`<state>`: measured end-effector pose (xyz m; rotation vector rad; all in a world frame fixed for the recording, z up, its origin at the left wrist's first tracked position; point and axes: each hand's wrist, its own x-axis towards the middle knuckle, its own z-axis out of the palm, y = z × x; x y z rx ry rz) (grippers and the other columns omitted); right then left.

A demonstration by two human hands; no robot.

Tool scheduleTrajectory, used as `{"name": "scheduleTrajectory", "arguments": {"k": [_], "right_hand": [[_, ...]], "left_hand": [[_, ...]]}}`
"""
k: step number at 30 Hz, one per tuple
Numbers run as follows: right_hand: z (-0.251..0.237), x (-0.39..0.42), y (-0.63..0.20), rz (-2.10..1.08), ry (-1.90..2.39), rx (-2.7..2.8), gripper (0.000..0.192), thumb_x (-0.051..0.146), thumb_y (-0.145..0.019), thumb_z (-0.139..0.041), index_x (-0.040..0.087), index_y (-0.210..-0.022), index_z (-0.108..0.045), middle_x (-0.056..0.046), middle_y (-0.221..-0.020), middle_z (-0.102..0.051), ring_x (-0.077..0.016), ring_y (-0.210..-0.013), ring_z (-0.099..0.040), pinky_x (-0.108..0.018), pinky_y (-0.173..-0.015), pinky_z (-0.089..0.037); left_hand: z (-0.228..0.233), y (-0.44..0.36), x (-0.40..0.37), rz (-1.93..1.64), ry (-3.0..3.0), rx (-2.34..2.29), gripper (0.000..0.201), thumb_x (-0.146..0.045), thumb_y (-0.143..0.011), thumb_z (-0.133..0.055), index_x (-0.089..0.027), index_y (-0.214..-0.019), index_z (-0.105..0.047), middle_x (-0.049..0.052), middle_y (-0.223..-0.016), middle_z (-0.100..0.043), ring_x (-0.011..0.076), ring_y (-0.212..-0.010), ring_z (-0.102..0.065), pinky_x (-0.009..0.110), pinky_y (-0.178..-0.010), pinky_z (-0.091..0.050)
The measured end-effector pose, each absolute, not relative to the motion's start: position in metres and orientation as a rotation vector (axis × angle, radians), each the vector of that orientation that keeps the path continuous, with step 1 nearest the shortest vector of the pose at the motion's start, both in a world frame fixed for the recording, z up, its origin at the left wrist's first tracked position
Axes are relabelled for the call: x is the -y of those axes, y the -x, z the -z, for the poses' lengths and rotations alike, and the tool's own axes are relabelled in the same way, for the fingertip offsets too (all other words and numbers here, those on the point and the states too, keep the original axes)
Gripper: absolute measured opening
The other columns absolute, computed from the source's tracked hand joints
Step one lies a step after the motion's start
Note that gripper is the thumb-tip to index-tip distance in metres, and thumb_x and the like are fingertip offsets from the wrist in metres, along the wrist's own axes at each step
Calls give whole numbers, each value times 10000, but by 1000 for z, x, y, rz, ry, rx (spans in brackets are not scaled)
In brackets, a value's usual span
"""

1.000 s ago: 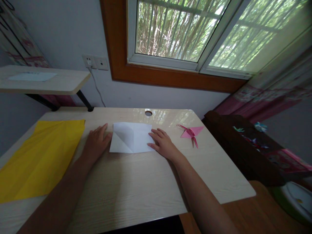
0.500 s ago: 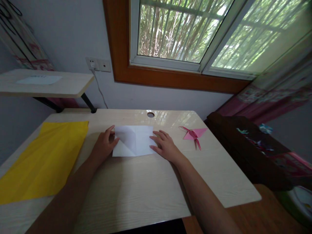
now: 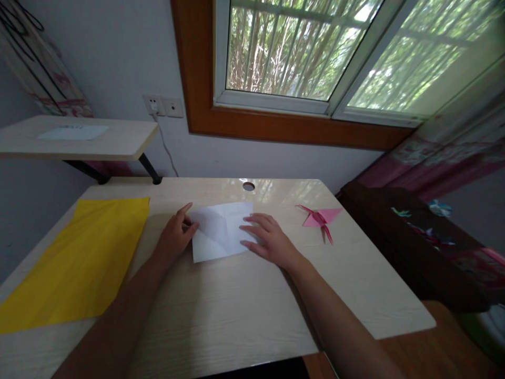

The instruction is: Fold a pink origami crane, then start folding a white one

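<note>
A creased white sheet of paper (image 3: 219, 231) lies on the desk, turned slightly, with fold lines across it. At its left edge is my left hand (image 3: 177, 229), thumb over the edge and fingers curled behind, closed on the paper. My right hand (image 3: 268, 237) rests on the sheet's right side, fingers spread and open. Off to the right of that hand sits a pink folded-paper figure (image 3: 319, 217) with thin, pointed darker ends.
A large yellow sheet (image 3: 87, 252) covers the left of the light wooden desk (image 3: 244, 310). Behind it stands a raised shelf (image 3: 122, 139) with a paper on it. A round cable hole (image 3: 249, 186) is near the back edge. A dark cabinet (image 3: 410, 252) stands right.
The white paper has turned a little counterclockwise, its lower left corner coming nearer me. My right hand has slid further over its right side. The whole view has shifted slightly.
</note>
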<state>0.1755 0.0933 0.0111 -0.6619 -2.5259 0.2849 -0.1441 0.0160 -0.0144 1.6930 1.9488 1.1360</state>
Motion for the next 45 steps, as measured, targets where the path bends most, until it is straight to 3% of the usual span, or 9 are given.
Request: {"name": "scheduleTrajectory", "arguments": {"k": [7, 14, 20, 27, 30, 34, 36, 39, 45], "right_hand": [[-9, -79, -157, -195, 555, 2716, 746, 572, -890, -644, 274, -1529, -400, -116, -1582, -424, -316, -1440, -418, -548, -1204, -311], [2, -80, -154, -162, 547, 2612, 501, 341, -985, -537, 296, -1480, -480, -71, -1482, -560, -253, -1344, -547, -480, -1148, -431], [-10, -82, -171, -210, 712, 2279, 362, 294, -982, -517, 280, -1324, -635, -77, -1289, -701, -243, -1166, -666, -438, -1010, -540], [-35, -78, -168, -592, 1058, 1707, 272, 449, -937, -599, 216, -986, -728, -56, -896, -759, -239, -845, -692, -372, -781, -569], [-40, -80, -147, -1017, 983, 1467, 333, 499, -891, -645, 222, -1068, -698, -44, -1035, -753, -234, -934, -685, -350, -805, -562], [-29, -89, -120, -1537, 915, 1254, 362, 472, -823, -707, 211, -1072, -668, -36, -946, -754, -203, -785, -692, -307, -686, -552], [-19, -92, -110, -1682, 920, 1263, 370, 439, -773, -756, 195, -1037, -669, -33, -895, -747, -183, -699, -671, -282, -619, -526], [-2, -94, -101, -1809, 965, 1328, 368, 428, -730, -797, 176, -975, -688, -34, -844, -740, -166, -650, -646, -266, -586, -497], [10, -87, -96, -1897, 857, 1507, 414, 461, -740, -805, 159, -1009, -716, -63, -941, -747, -173, -744, -648, -283, -674, -479]], "left_hand": [[5, 141, -18, -1402, -1362, -1665, 622, -370, -851, -655, -220, -1432, -495, -40, -790, -531, 138, -703, -522, 268, -700, -442], [5, 131, -16, -1500, -988, -1251, 600, -340, -811, -724, -240, -1377, -552, -63, -713, -521, 116, -655, -539, 229, -646, -460], [5, 129, -17, -1749, -947, -1129, 382, -452, -958, -529, -251, -1277, -585, 49, -1058, -681, 189, -1027, -658, 400, -966, -522], [9, 135, -19, -1728, -1072, -1143, 474, -541, -977, -462, -255, -1347, -542, 121, -1393, -586, 255, -1333, -535, 483, -1088, -466], [8, 133, -16, -1604, -1174, -1105, 582, -641, -956, -428, -270, -1397, -510, 125, -1503, -508, 280, -1385, -492, 483, -1077, -479], [4, 127, -12, -1408, -1089, -964, 750, -760, -862, -491, -263, -1424, -502, 147, -1415, -591, 313, -1216, -629, 475, -949, -553], [2, 124, -12, -1342, -1014, -952, 743, -701, -820, -623, -228, -1387, -538, 154, -1324, -652, 317, -1138, -667, 444, -893, -570], [2, 121, -13, -1396, -897, -1129, 663, -524, -716, -820, -178, -1244, -618, 139, -1221, -707, 294, -1004, -708, 389, -831, -573], [2, 133, -14, -1387, -866, -1447, 533, -543, -726, -793, -157, -1083, -709, 85, -974, -763, 208, -722, -681, 298, -650, -526]]}}
